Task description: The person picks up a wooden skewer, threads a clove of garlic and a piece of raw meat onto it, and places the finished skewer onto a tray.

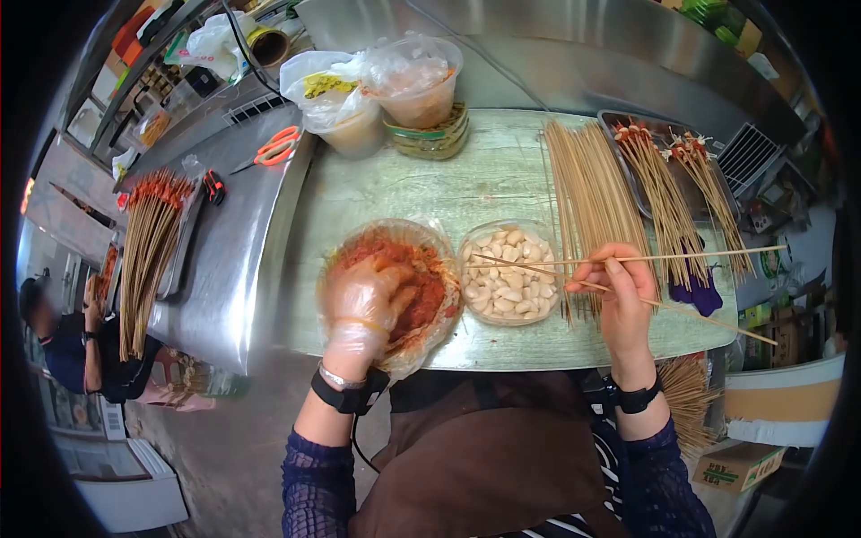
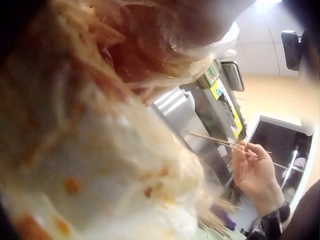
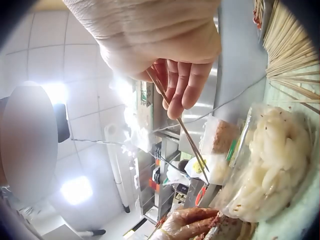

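Note:
My left hand (image 1: 363,296), in a clear plastic glove smeared red, reaches into a plastic-lined bowl (image 1: 449,255) of red-coated food (image 1: 421,300). Its fingers bend down into the mix, and their tips are hidden there. Bare, my right hand (image 1: 623,291) pinches two thin bamboo skewers (image 1: 691,255) between thumb and fingers. Their points reach left over a clear tub (image 1: 553,309) of what look like peeled garlic cloves (image 1: 507,278). In the right wrist view the skewers (image 3: 182,125) slant out from the fingers with nothing threaded on them.
Bare skewers (image 1: 583,170) lie in a wide row behind my right hand. Beside them, a metal tray (image 1: 613,117) bears loaded skewers (image 1: 659,179). Lidless tubs (image 1: 350,130) stand at the back. Leftward are orange-handled scissors (image 1: 278,148), more loaded skewers (image 1: 152,242) and another person (image 1: 67,350).

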Tool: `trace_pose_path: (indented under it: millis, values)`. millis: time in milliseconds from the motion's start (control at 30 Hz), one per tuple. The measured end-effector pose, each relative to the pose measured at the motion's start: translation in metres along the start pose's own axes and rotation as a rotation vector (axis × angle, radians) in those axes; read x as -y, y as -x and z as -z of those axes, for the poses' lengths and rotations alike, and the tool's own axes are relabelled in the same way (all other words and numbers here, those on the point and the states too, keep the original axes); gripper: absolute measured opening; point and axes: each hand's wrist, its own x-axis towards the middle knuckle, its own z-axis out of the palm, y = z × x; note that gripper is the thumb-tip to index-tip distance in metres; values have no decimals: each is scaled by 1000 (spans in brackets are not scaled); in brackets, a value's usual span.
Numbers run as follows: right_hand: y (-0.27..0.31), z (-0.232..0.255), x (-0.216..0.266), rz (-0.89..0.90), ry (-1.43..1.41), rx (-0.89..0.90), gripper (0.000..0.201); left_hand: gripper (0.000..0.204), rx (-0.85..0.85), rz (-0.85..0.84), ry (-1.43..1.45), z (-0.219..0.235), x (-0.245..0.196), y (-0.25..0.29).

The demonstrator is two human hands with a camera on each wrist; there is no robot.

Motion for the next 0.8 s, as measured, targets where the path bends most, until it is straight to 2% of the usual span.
trace_pose_path:
  millis: [133,233,333,433,533,567,667,767,800]
  values:
    - [8,6,0,12,-58,-29,25,19,141,37,-215,-13,1,-8]
    - [12,5,2,17,-68,-56,28,18,118,47,-255,-15,-1,-11]
    - [14,6,3,21,-52,-63,30,15,64,62,-233,-12,5,-4]
    - [17,10,3,9,-66,-45,32,8,-204,-73,-17,-10,25,5]
    - [17,8,1,-15,-78,-22,33,11,-249,260,361,-11,43,19]
    - [18,6,0,-28,-86,-15,33,16,-280,305,594,-12,44,21]
    - [18,0,0,-45,-67,-4,35,15,-211,578,804,1,44,25]
    - [18,-4,-1,-58,-37,-5,36,10,-272,721,1047,-6,46,26]
    - [19,-4,-1,-64,-28,-7,37,9,-241,681,1029,-4,41,26]
